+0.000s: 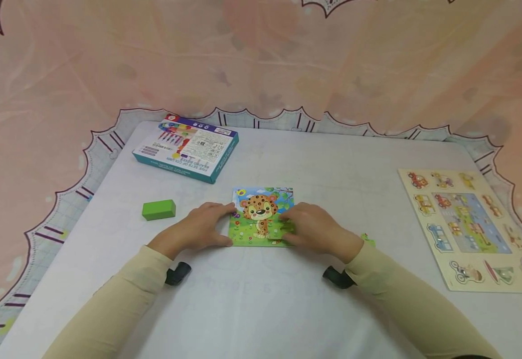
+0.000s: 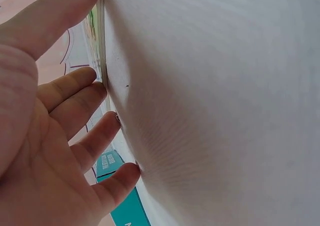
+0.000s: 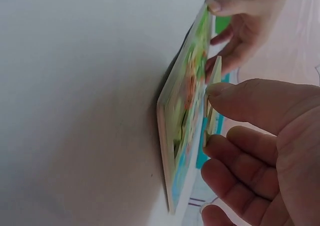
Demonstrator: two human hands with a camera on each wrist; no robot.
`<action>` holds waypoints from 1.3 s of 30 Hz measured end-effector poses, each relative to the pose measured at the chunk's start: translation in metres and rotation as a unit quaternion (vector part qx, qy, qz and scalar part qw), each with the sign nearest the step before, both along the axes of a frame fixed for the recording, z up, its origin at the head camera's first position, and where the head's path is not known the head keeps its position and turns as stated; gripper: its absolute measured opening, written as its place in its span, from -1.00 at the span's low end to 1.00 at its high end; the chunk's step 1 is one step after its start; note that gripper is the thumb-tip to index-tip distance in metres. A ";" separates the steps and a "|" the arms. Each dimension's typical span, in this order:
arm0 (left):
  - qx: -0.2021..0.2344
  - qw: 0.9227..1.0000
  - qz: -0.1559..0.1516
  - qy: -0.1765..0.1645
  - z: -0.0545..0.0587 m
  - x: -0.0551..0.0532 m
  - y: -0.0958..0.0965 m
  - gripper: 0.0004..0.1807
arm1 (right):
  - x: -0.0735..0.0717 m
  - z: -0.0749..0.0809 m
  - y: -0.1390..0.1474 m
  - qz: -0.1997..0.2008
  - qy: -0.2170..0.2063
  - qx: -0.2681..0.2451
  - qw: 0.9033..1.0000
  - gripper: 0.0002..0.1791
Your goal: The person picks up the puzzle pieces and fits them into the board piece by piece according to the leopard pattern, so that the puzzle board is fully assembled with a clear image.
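Note:
A leopard picture puzzle (image 1: 261, 212) lies flat on the white table, with a green meadow and blue sky printed on it. My left hand (image 1: 200, 225) touches its left edge with thumb and fingertips, the fingers spread and fairly straight in the left wrist view. At the puzzle's right side, my right hand (image 1: 314, 227) pinches a thin flat puzzle piece (image 3: 214, 101) between thumb and fingers. The right wrist view shows this piece held just above the board, tilted. Its printed face is mostly hidden. Another small green piece (image 1: 368, 240) peeks out beside my right wrist.
A green block (image 1: 159, 210) sits left of my left hand. Behind it lies a white and teal box (image 1: 186, 148). At the right, a wooden vehicle puzzle board (image 1: 476, 234) lies on the table (image 1: 252, 309). A patterned pink cloth (image 1: 261, 60) hangs behind.

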State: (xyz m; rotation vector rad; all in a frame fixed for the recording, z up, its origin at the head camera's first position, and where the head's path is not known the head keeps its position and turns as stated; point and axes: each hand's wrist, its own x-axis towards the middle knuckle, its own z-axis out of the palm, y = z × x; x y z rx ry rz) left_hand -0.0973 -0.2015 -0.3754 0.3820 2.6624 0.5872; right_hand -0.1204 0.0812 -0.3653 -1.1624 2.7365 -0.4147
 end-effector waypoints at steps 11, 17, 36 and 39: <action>-0.001 1.000 -0.008 0.007 -0.001 -0.001 -0.001 -0.09 | -0.001 -0.002 -0.019 0.010 0.001 -0.005 1.000 -0.58; 0.001 1.000 -0.007 0.004 -0.001 -0.001 -0.001 -0.08 | -0.001 -0.003 -0.029 0.017 0.005 -0.013 1.000 -0.62; 0.000 1.000 0.000 -0.004 0.000 -0.001 -0.001 -0.08 | -0.003 -0.007 -0.054 0.022 -0.010 -0.006 1.000 -0.62; 0.000 1.000 0.000 -0.003 0.001 0.000 -0.001 -0.08 | -0.003 -0.008 -0.056 0.023 -0.008 -0.007 1.000 -0.62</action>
